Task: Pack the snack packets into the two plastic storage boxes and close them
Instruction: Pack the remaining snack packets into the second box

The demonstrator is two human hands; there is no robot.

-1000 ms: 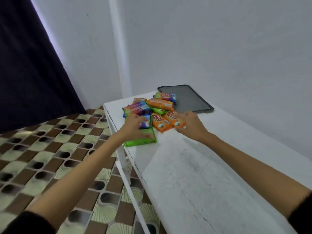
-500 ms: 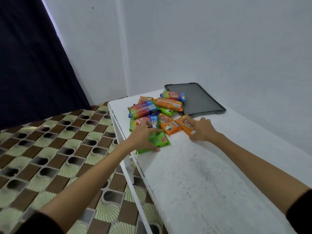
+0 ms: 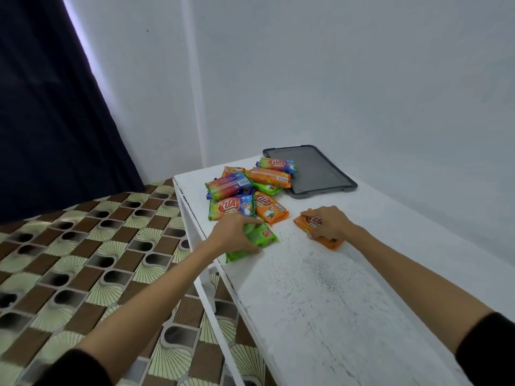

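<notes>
A heap of several snack packets, orange, green and rainbow-coloured, lies at the far left corner of the white table. My left hand grips a green packet near the table's left edge, fingers curled over it. My right hand holds an orange packet apart from the heap, to its right. A dark grey box lid lies flat behind the heap. No storage box body is in view.
White walls close off the table at the back and right. To the left the table drops off to a brown and green patterned floor. A dark curtain hangs at the far left.
Both hands have drawn their packets out of the heap toward me. The orange packet has slid to the right, away from the pile. The green one has come nearer along the left edge.
</notes>
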